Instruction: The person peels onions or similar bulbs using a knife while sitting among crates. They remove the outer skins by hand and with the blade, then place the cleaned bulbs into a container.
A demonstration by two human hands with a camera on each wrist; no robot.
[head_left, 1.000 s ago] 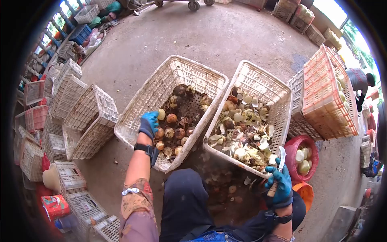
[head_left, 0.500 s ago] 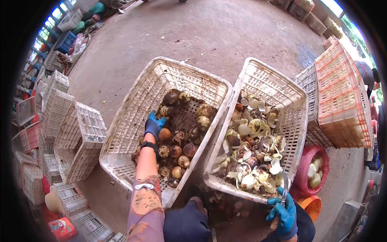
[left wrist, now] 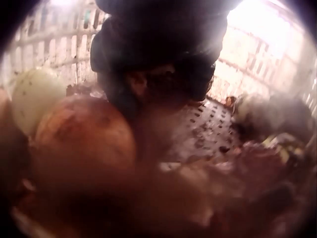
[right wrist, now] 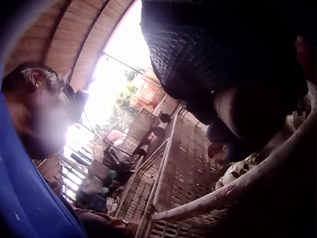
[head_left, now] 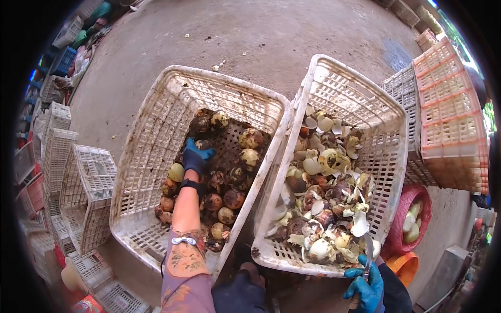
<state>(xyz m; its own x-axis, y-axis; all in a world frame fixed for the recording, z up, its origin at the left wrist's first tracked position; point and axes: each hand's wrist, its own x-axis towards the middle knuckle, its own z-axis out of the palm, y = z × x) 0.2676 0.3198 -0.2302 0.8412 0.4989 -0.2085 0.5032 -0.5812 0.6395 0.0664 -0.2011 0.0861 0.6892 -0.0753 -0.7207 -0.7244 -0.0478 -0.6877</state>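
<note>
My gloved left hand (head_left: 198, 158) reaches into the left crate (head_left: 151, 141), among brown, soil-stained onions (head_left: 234, 198). Thumb and forefinger spread beside a dark onion (head_left: 204, 144); the other fingers are mostly hidden. In the left wrist view an orange-brown onion (left wrist: 86, 131) lies close by, a pale green one (left wrist: 37, 99) behind it. In its blue glove my right hand (head_left: 368, 289) grips a knife (head_left: 369, 250) by the handle, the blade pointing up at the near corner of the right crate (head_left: 386, 172). That crate holds onion skins and peelings (head_left: 323, 208).
A pink sack (head_left: 399, 229) with pale peeled onions (head_left: 412, 223) and an orange container (head_left: 404, 268) stand right of the crates. Stacked crates (head_left: 450, 120) rise beyond them. More pale crates (head_left: 94, 172) line the left side. Concrete floor (head_left: 235, 41) stretches ahead.
My left hand has gone deeper into the left crate, away from a pale onion now left of my wrist and toward a dark one. The right hand keeps its grip on the knife.
</note>
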